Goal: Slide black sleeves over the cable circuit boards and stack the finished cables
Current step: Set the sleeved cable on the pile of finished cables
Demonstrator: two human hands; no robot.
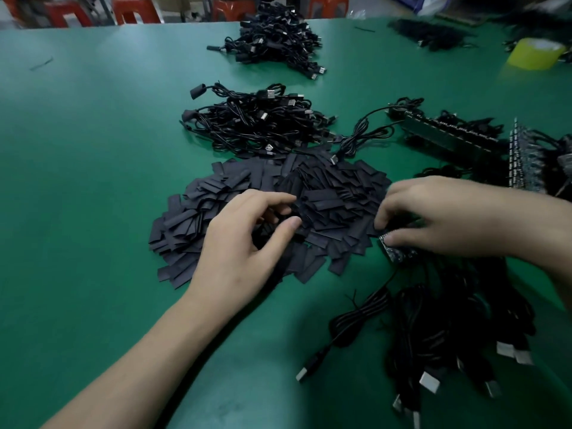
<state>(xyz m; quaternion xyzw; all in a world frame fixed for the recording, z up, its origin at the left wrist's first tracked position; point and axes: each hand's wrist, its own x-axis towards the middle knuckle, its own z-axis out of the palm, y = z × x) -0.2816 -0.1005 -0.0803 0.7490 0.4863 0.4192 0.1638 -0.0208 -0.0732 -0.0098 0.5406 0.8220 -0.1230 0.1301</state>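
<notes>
Green mat (pixel 93 181) under everything. Black sleeves (pixel 325 193) lay in a loose heap at the middle of it. My left hand (pixel 244 236) rested on the near side of the heap, fingers curled down among the sleeves, thumb tip close to the forefinger. I could not tell whether a sleeve was caught between them.

My right hand (pixel 448 218) sat at the heap's right edge with fingers bent. Thumb and fingertips pinched a small circuit board (pixel 392 250), which touched the outermost sleeves. Its cable (pixel 362 308) ran toward me, folded in a loop, and ended in a plug (pixel 305 371) on the mat. A bundle of cables (pixel 448 335) lay below my right wrist, plugs toward me.

Beyond the sleeves, touching the heap's far edge, was a stack of sleeved cables (pixel 257 125); a second stack (pixel 275 41) lay further off. Rows of boards (pixel 448 136) stood right of the first stack. Yellow tape roll (pixel 535 54) was at far right, red stools (pixel 136 10) past the table's far edge.
</notes>
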